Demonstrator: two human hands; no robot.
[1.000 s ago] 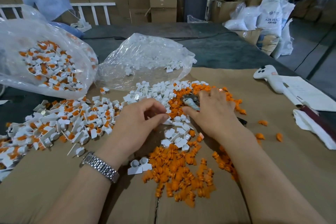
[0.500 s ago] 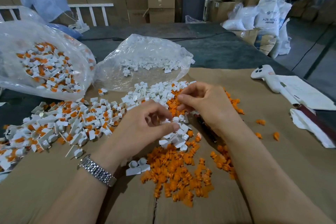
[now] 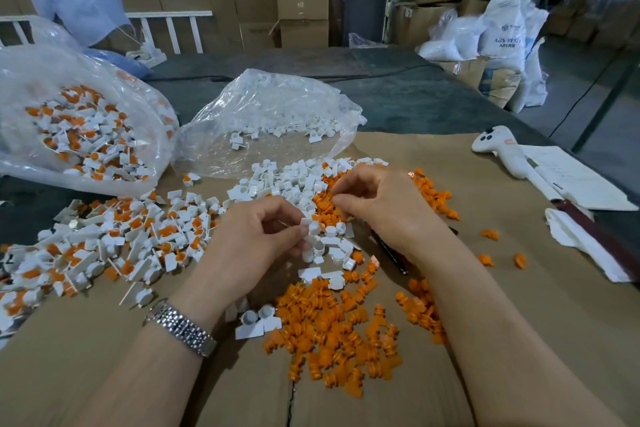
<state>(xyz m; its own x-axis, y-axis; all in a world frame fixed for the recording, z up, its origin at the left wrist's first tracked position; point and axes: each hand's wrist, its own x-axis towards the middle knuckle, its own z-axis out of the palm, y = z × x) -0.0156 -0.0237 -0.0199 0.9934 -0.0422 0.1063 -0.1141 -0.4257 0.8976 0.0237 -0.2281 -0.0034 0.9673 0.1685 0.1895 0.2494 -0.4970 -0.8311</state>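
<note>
My left hand (image 3: 256, 243), with a metal watch on the wrist, pinches a small white plastic cap (image 3: 309, 227) between thumb and fingers above the cardboard. My right hand (image 3: 384, 204) hovers just to its right with fingers curled and pinched over the orange plugs (image 3: 325, 204); what it holds is hidden. A heap of loose orange plugs (image 3: 332, 333) lies in front of me. Loose white caps (image 3: 287, 180) spread behind my hands. Assembled white-and-orange pieces (image 3: 114, 239) are piled at the left.
A clear bag of assembled pieces (image 3: 83, 135) lies at far left, and a nearly empty clear bag (image 3: 273, 114) sits behind the caps. A white handheld device (image 3: 498, 149), papers and a cloth lie at right. A dark pen (image 3: 391, 253) lies under my right wrist. A person stands at back left.
My right hand lifted off the pile and drew back toward my left hand, fingers curling into a pinch. My left hand stayed in place holding the white cap.
</note>
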